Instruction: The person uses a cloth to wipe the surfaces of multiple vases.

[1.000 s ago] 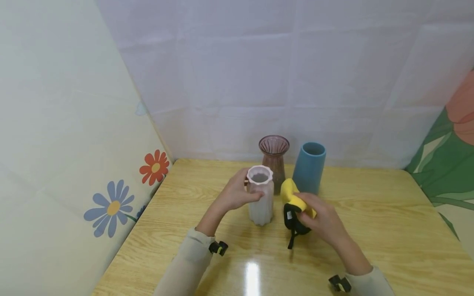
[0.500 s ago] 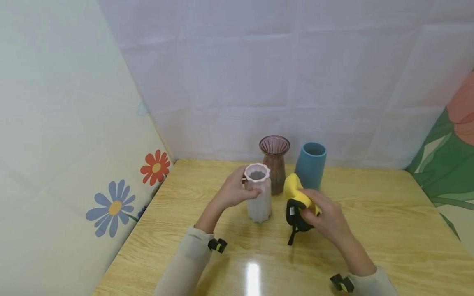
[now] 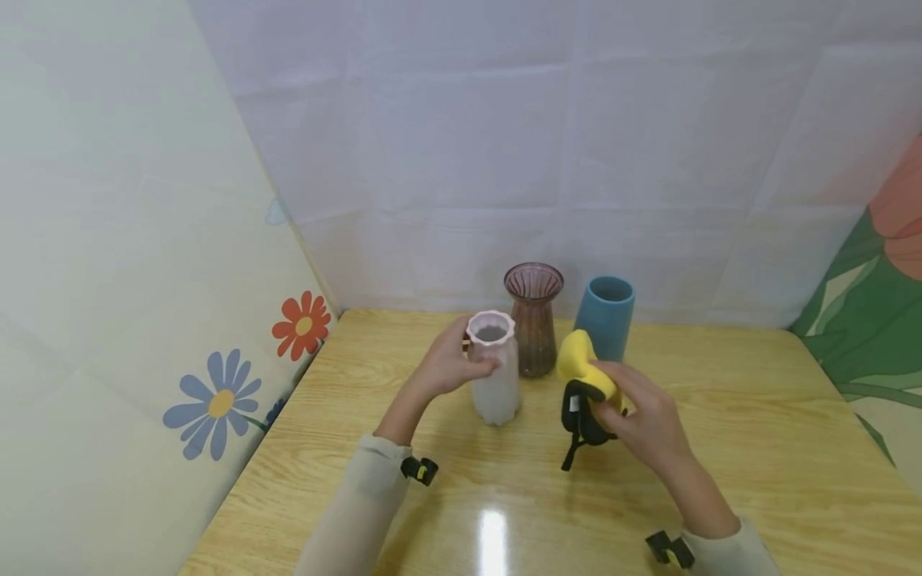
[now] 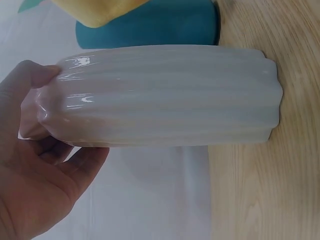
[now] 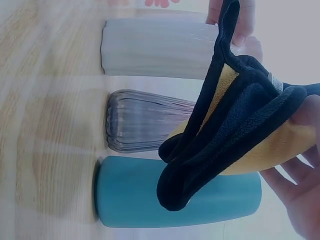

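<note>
My left hand (image 3: 448,362) grips a white fluted vase (image 3: 495,384) near its scalloped pinkish rim, thumb on the near side and fingers behind. In the left wrist view the vase (image 4: 165,95) shows its glossy ribbed side and lobed base, close over the table. To the right, a yellow cloth with black edging (image 3: 576,356) is bunched in my right hand (image 3: 648,416), pinched between thumb and fingers. The right wrist view shows the cloth (image 5: 240,115) folded, with dark lining, a small white label and a black loop. It hangs apart from the vase.
Behind the white vase stands a purple ribbed glass vase (image 3: 535,320) with a flared mouth. A blue tapered vase (image 3: 608,320) stands to its right, partly behind the cloth. The wood-grain table (image 3: 749,416) meets a pale hanging sheet (image 3: 461,160) at the back.
My left hand has shifted the white vase left and slightly farther from me. The cloth in my right hand has moved a little right and away. The purple and blue vases have stayed put.
</note>
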`<state>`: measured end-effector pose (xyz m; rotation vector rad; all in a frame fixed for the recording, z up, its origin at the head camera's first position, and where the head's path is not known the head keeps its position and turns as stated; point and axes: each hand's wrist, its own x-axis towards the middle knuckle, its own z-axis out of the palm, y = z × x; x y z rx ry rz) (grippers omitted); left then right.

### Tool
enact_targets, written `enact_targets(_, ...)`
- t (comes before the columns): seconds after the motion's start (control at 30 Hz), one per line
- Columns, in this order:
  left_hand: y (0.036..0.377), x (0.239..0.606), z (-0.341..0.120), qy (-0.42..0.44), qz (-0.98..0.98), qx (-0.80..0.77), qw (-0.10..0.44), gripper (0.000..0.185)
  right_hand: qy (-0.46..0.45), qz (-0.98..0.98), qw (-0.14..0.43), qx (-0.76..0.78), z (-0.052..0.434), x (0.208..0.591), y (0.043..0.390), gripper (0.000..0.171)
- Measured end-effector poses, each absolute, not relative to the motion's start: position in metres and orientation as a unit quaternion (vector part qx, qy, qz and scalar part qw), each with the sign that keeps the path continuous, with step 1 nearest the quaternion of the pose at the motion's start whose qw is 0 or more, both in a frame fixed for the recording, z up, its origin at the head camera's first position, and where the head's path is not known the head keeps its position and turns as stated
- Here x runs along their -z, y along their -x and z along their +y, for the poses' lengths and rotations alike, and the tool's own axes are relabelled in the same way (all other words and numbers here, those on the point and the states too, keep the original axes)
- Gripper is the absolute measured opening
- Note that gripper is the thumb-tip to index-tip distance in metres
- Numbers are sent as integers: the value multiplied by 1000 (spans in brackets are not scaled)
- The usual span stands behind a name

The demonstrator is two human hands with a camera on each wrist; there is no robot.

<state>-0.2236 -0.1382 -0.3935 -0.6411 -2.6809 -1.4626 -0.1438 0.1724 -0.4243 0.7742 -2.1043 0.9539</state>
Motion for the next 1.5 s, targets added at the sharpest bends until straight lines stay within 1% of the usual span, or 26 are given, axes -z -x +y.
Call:
enact_targets(0.23,232,396,-144,198,-857,476,21,69,-294,-801,364,-373,175,420,140,53)
enact_targets(0.5,238,394,-147,186,-862,471,18,69,-268,-809,370,-370,179,419,138,51)
enact_targets(0.63,241,394,-150,173,-864,473,16,70,-271,-803,375,-374,180,417,138,49)
enact_targets(0.87,251,395,-156,166,-864,474,20,67,-263,-803,374,-383,182,417,136,47)
enact_targets(1.13,260,392,-164,147,-872,466,23,71,-256,-804,371,-387,185,416,135,47)
enact_targets(1.33,267,389,-170,146,-872,467,20,74,-256,-798,382,-390,186,415,135,47)
enact_targets(1.5,274,386,-174,142,-872,467,25,73,-250,-801,376,-392,188,414,134,45)
